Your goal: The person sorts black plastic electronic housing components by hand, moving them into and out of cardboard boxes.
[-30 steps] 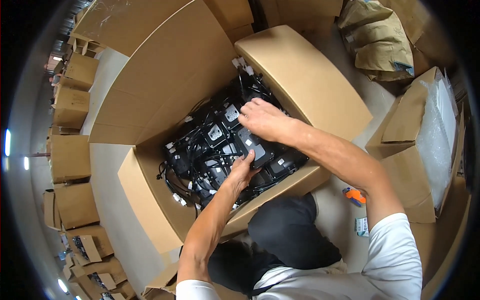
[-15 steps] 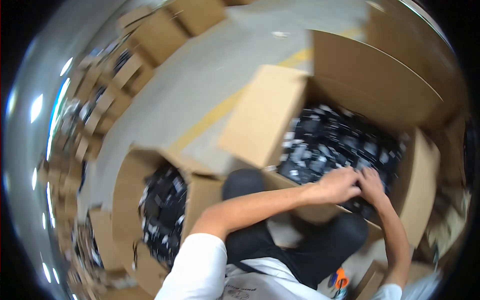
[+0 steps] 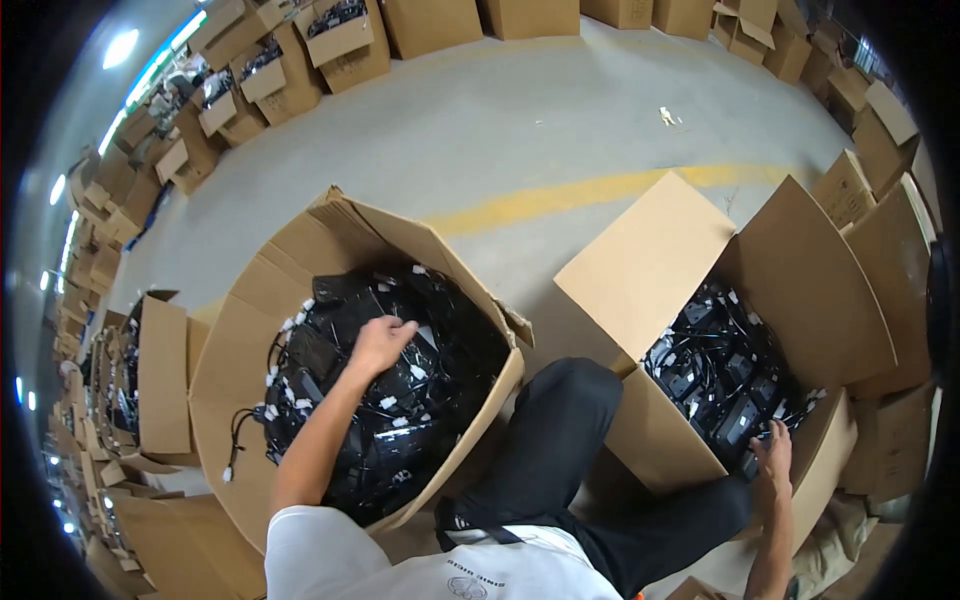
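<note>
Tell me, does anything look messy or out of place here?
One white-tipped black cable hangs over the left box's wall. A scrap of litter lies on the floor. Otherwise nothing stands out.

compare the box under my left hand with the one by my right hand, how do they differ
The left box is heaped with black parts, and the left hand rests on the pile. The right box holds fewer, sunk deep between tall flaps; the right hand touches its near edge. Both are open brown cardboard.

Open brown cartons (image 3: 250, 340), (image 3: 830, 290), stacked boxes (image 3: 330, 40)
</note>
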`<action>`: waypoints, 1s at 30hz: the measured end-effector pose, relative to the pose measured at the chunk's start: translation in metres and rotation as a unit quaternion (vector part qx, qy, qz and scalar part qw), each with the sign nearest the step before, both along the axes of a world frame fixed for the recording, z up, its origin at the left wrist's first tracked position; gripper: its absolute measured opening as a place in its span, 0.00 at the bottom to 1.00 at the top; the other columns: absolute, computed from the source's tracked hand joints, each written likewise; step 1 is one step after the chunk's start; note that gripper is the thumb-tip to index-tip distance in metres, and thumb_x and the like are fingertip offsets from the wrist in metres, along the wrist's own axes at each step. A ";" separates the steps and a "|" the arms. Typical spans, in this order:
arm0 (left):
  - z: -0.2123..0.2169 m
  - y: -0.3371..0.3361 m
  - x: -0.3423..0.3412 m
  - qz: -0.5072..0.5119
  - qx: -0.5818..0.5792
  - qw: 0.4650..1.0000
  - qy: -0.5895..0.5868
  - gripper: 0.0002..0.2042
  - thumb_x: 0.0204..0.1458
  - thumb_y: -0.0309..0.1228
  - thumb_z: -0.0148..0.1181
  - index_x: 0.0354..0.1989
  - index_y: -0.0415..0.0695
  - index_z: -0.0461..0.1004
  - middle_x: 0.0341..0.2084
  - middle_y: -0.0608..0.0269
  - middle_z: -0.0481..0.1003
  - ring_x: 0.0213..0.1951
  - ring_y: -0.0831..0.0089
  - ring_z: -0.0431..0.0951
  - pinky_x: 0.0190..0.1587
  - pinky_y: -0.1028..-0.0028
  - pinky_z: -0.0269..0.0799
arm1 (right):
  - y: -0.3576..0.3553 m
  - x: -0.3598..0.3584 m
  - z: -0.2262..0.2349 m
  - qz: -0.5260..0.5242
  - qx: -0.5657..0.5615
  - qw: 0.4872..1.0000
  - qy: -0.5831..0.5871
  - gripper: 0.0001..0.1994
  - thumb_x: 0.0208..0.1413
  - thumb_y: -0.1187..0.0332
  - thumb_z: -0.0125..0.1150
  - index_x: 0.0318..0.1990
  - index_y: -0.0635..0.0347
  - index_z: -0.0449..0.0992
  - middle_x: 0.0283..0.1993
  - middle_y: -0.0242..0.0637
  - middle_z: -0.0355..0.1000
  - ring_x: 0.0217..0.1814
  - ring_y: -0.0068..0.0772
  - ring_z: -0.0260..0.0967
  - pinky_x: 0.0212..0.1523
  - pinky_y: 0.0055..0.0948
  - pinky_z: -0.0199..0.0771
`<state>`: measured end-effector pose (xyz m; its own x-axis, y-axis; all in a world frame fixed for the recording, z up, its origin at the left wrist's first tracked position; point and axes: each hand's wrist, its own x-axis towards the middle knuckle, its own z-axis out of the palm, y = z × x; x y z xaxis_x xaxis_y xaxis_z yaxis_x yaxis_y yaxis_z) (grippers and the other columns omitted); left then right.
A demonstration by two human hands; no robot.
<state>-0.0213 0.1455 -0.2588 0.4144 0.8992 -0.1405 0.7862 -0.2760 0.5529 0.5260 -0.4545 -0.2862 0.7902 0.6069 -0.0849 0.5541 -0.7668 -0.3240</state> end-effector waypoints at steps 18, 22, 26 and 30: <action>-0.020 -0.003 0.009 0.142 -0.225 0.931 -0.249 0.08 0.52 0.27 0.65 0.27 0.35 0.77 0.29 0.60 0.75 0.33 0.69 0.73 0.38 0.69 0.69 | 0.128 -0.103 0.091 0.202 -0.058 0.978 -0.002 0.24 0.51 0.65 0.70 0.55 0.64 0.76 0.63 0.52 0.69 0.64 0.55 0.67 0.63 0.42 0.70; 0.077 -0.032 -0.034 0.033 0.024 0.958 -0.283 0.10 0.58 0.29 0.62 0.33 0.32 0.78 0.48 0.51 0.76 0.50 0.66 0.75 0.53 0.70 0.67 | 0.156 -0.134 0.136 0.195 0.011 0.980 0.037 0.22 0.52 0.68 0.69 0.53 0.67 0.76 0.60 0.51 0.71 0.61 0.54 0.70 0.60 0.40 0.72; 0.164 -0.037 -0.039 0.018 0.053 0.934 -0.352 0.10 0.61 0.28 0.59 0.32 0.33 0.78 0.56 0.51 0.72 0.52 0.71 0.72 0.54 0.72 0.67 | 0.225 -0.178 0.152 0.280 0.123 0.951 0.051 0.18 0.52 0.73 0.69 0.51 0.68 0.77 0.57 0.49 0.72 0.57 0.52 0.72 0.56 0.38 0.75; 0.206 -0.055 -0.049 -0.022 -0.006 0.912 -0.409 0.11 0.63 0.29 0.58 0.33 0.34 0.79 0.49 0.56 0.77 0.44 0.77 0.74 0.49 0.77 0.69 | 0.297 -0.249 0.188 0.405 0.248 0.876 0.089 0.20 0.55 0.68 0.69 0.54 0.66 0.75 0.56 0.48 0.73 0.57 0.50 0.73 0.57 0.37 0.74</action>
<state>-0.0708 0.0906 -0.0527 0.4214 0.8791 0.2226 0.0981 -0.2882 0.9525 0.2768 -0.1574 -0.0982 0.0853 0.9592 0.2694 0.7576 0.1132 -0.6428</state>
